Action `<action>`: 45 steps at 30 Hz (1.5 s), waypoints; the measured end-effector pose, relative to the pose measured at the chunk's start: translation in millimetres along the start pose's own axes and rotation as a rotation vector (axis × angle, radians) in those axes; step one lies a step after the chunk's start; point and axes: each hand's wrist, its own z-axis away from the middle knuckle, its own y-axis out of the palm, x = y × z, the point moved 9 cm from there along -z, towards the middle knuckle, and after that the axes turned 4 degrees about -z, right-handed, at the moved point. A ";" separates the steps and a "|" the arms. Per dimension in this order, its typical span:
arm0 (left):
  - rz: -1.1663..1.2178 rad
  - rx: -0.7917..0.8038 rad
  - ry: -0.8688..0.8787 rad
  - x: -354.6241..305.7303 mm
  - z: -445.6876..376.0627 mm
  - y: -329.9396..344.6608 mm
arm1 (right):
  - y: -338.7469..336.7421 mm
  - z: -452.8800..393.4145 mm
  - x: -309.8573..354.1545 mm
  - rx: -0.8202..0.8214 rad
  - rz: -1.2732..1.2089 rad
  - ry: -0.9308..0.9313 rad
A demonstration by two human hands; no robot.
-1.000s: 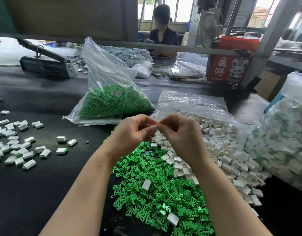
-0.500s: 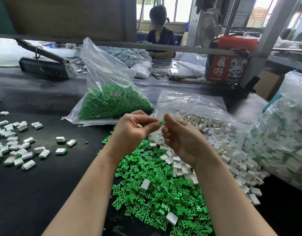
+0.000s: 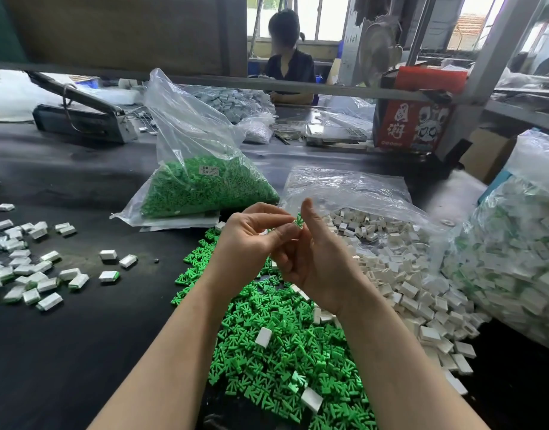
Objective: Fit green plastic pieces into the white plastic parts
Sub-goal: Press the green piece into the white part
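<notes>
- The left hand (image 3: 251,240) holds its grip clamped on a small green piece (image 3: 299,221), pinched between thumb and forefinger above the bench (image 3: 65,352).
- Whether a white part sits under that green piece is hidden by the fingertips.
- The right hand (image 3: 316,259) is just beside it, forefinger raised; its lower fingers curl inward, and what they hold, if anything, cannot be made out.
- Below the wrists lies the loose green pile (image 3: 267,352), partly covered by both forearms.
- The loose white parts (image 3: 406,274) spill from an opened clear bag (image 3: 344,187) to the right.
- A large bag of parts (image 3: 521,259) is cut off at the right edge.
- Scattered white pieces (image 3: 28,274) run off the left edge.
</notes>
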 end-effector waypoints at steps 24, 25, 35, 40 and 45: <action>0.114 -0.026 -0.044 4.8 2.2 5.3 | 3.5 0.5 0.1 0.024 -0.299 -0.067; 0.110 -0.023 -0.042 4.8 2.2 5.1 | 4.5 1.0 0.0 0.028 -0.311 -0.070; 0.144 -0.013 -0.015 -2.2 3.9 1.6 | 9.8 3.1 2.5 0.024 -0.331 -0.087; 0.135 -0.009 -0.015 -2.0 4.1 0.1 | 11.8 3.4 2.4 0.037 -0.353 -0.084; 0.110 0.000 0.004 -1.4 2.2 -1.2 | 9.1 3.5 1.5 0.016 -0.295 -0.072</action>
